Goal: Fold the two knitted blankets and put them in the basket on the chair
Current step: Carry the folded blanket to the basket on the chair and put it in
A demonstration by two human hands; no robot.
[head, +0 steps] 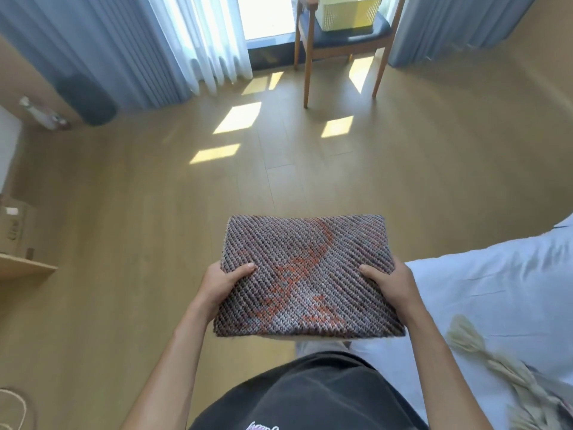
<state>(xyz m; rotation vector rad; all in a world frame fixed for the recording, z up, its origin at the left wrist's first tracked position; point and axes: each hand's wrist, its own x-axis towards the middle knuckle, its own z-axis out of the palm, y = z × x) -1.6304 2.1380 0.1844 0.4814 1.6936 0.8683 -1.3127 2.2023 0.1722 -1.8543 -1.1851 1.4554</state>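
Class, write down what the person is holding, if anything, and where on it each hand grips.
A folded knitted blanket: left hand grips its left edge, right hand its right edge.

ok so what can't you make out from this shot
Head view only.
Basket: top cut off by the upper edge, inside unseen.
Left hand and right hand: fingers hidden under the folded blanket, only thumbs show.
Cream tasselled fabric on the bed: runs off the lower right corner, extent unclear.
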